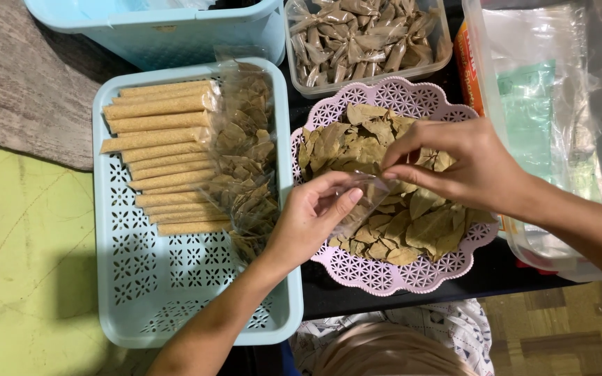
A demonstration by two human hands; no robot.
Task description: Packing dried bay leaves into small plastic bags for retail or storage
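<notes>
Top-down view of a dark worktop (329, 299) set over a floor with a yellow-green mat (29, 264), a grey rug (29, 83) and wood-pattern tiles (566, 327).

One pale blue plastic tray (175, 285) with a pierced lattice bottom holds a stack of about a dozen long tan packed sticks (165, 157), laid parallel, and beside them a clear film bag of dried leaves (249, 153).

One pink round basket (384, 275) with a scalloped openwork rim carries a loose heap of flat, brittle-looking olive-brown dried leaves (412, 223).

One clear rectangular tub (367, 38) behind it is filled with many small twisted sachets of leaves. A blue bin (175, 31) stands at upper left; a large clear box with plastic sheeting (538, 111) stands at right.

The left hand (308, 219) is curled around a small clear plastic pouch (364, 202), thumb pressed on its side, directly above the basket. The right hand (454, 167) has thumb and forefinger pinched together at the pouch mouth, the other fingers half bent; whether a leaf lies between them cannot be told.
</notes>
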